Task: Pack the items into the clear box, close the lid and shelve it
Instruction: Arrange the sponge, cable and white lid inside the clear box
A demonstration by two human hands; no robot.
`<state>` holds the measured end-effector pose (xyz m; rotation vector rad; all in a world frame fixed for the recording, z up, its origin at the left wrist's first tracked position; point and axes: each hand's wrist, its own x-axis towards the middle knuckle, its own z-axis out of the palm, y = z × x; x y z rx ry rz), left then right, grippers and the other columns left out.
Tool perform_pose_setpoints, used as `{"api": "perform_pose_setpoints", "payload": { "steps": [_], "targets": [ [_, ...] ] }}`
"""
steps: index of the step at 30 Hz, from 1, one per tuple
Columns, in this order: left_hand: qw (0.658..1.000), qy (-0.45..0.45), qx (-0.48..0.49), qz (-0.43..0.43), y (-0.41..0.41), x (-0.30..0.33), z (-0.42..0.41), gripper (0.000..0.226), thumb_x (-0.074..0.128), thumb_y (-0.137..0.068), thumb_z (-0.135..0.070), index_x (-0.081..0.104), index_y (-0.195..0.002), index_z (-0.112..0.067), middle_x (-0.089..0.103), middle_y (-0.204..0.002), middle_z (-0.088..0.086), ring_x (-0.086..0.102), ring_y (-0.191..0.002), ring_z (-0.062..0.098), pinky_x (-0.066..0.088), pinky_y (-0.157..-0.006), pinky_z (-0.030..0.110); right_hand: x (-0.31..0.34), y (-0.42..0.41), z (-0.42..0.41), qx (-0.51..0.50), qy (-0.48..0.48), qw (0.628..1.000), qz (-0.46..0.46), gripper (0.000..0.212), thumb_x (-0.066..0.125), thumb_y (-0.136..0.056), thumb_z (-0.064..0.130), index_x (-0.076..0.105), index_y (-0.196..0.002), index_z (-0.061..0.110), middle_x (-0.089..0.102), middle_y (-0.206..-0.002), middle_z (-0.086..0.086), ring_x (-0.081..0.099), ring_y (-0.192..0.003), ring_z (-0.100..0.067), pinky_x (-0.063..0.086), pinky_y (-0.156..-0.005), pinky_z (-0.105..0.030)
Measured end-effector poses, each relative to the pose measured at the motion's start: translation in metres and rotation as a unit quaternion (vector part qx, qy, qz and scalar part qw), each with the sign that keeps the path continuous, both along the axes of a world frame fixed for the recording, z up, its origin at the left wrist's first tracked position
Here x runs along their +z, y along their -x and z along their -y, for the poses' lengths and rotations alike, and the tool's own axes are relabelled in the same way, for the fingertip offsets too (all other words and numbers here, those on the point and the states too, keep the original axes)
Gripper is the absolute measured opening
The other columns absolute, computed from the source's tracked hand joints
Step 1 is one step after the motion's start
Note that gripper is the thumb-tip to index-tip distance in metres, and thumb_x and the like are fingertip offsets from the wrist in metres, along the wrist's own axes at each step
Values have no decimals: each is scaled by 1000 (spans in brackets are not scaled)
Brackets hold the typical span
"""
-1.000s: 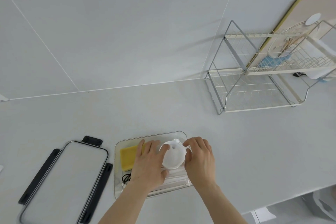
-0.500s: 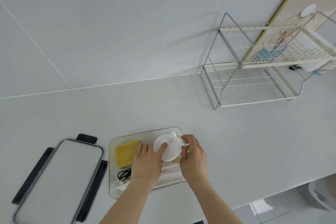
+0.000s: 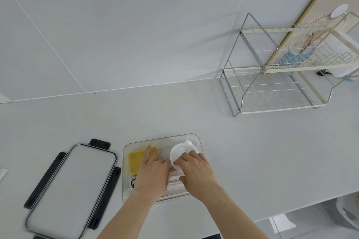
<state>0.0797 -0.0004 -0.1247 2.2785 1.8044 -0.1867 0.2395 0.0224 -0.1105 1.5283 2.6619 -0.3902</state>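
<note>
The clear box (image 3: 196,137) sits open on the white counter near the front edge. Inside lie a yellow sponge (image 3: 135,161) at the left, a black cable (image 3: 133,182) and pale flat packets (image 3: 174,184). A white round cup-like item (image 3: 179,151) rests in the box's right part, with my right hand (image 3: 196,172) gripping its near rim. My left hand (image 3: 153,170) lies flat over the box's middle, fingers spread across the sponge's edge. The lid (image 3: 70,188), clear with black clips, lies to the left of the box.
A two-tier wire rack (image 3: 272,83) stands at the back right against the tiled wall, with a gold-rimmed board (image 3: 310,6) and small items behind it. The counter's front edge (image 3: 291,211) runs just right of my arms.
The white item went from held up between both hands to lying lower in the box's right part. My left hand left it and now lies flat over the sponge.
</note>
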Motion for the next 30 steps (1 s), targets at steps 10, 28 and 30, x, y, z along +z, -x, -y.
{"api": "perform_pose_setpoints", "payload": {
  "steps": [10, 28, 30],
  "targets": [
    [998, 19, -63, 23, 3, -1, 3, 51, 48, -92, -13, 49, -135, -41, 62, -127, -16, 13, -147, 23, -19, -117, 42, -17, -1, 0, -58, 26, 998, -3, 39, 62, -89, 5, 66, -123, 25, 57, -127, 3, 48, -123, -24, 43, -99, -32],
    [998, -51, 9, 24, 51, 15, 4, 69, 59, -66, 6, 49, -125, -29, 52, -122, -7, 46, -117, 23, 32, -105, 32, -9, -1, 5, -55, 8, 998, 5, 44, 65, -82, 8, 66, -124, 22, 58, -131, 2, 42, -134, -24, 28, -117, -33],
    [998, -60, 9, 29, 52, 16, 4, 70, 59, -64, 8, 51, -124, -27, 53, -121, -6, 47, -118, 24, 32, -106, 32, 1, 7, 8, -78, -13, 994, -78, 34, 68, -82, 8, 71, -111, 23, 68, -114, 4, 58, -115, -25, 48, -97, -35]
  ]
}}
